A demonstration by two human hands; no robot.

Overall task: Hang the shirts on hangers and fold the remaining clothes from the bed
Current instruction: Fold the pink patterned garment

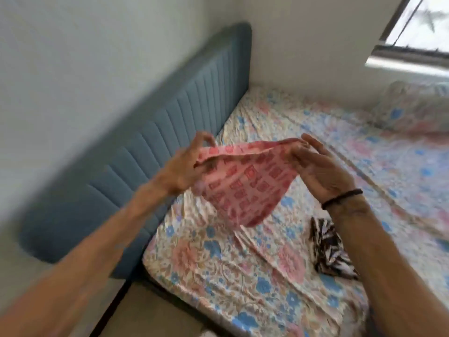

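Both hands (247, 164) grip a small pink red-patterned garment (243, 183) by its top edge.

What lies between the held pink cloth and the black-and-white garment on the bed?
Only bare floral bedsheet separates the pink cloth from the black-and-white garment, as the head view shows.

- pretty clearly a bedroom in someone's home
- big bed (243, 276) fills most of the room, covered with a wrinkled floral sheet (286, 122) in pinks and blues
- padded blue headboard (150, 152) with vertical channels sits against a plain white wall (73, 57)
- window (418, 25) up in the corner with daylight coming in
- a pillow (413, 110) in the same floral print lies under the window
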